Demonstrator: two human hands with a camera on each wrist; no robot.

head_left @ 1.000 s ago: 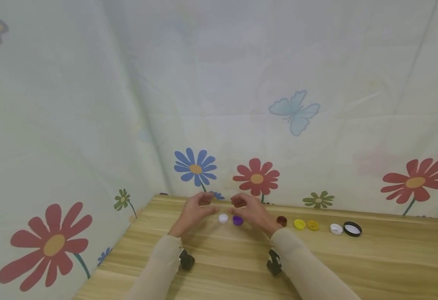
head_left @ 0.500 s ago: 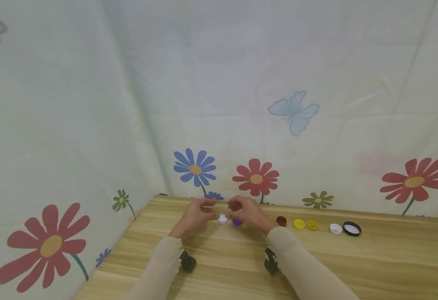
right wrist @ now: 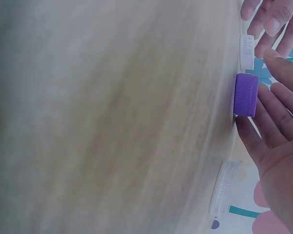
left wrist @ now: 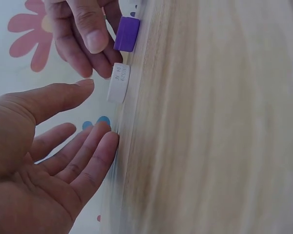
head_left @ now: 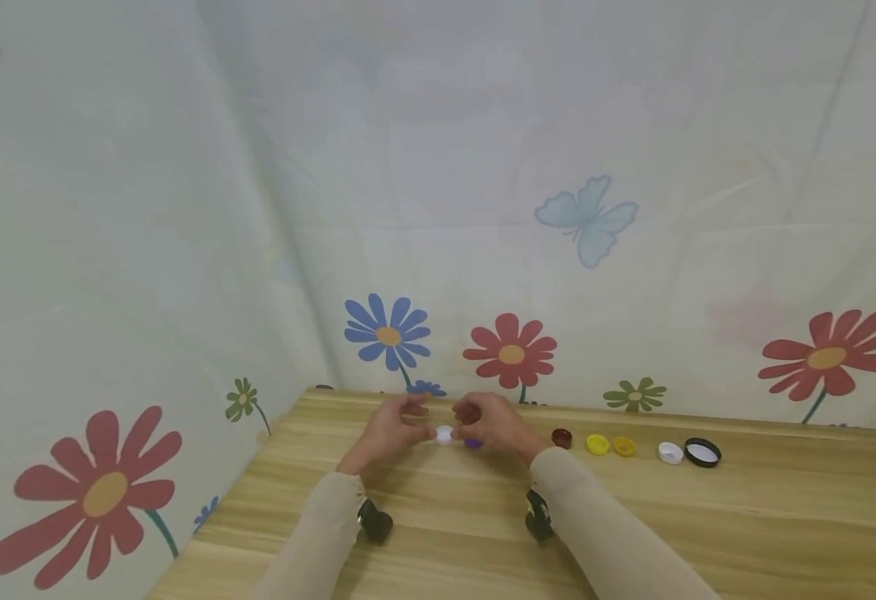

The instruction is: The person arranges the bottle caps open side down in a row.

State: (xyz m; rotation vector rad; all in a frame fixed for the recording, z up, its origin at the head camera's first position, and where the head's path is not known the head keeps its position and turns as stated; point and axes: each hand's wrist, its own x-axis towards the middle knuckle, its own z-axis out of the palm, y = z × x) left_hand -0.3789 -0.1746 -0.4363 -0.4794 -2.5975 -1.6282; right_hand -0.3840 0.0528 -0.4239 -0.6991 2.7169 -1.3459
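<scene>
Bottle caps in the head view: seven. Two white, one purple, one dark red, one yellow, one orange, one black-rimmed with a pale inside. All lie on a wooden desk [head_left: 453, 517], in a loose row.

Nearest the work: one white cap [left wrist: 118, 83], small print on its side, in the gap between the two hands. It sits just beyond the left thumb tip, with the right thumb near its other side; touching or not, cannot tell. Just beside it, one purple cap [right wrist: 245, 95], ribbed, lying close in front of the right fingers, below the thumb.

Left grip [head_left: 395, 425]: bare hand, thumb well apart from loosely spread fingers, nothing held. Right grip [head_left: 498, 422]: same loose spread, fingers slightly bent, nothing held; contact with the purple cap unclear.

Farther right along the row: dark red cap [head_left: 561, 438], yellow cap [head_left: 598, 444], orange cap [head_left: 624, 446], second white cap [head_left: 670, 452], black-rimmed cap [head_left: 703, 452]. Last two nearly touch.

Right wrist view also shows one pale ribbed cap [right wrist: 225, 187] past the purple one; cannot match it to the head view.

Outermost: two pale sleeves [head_left: 317, 525], cloth backdrop [head_left: 438, 150] with three large red flowers, one large blue, one butterfly.
</scene>
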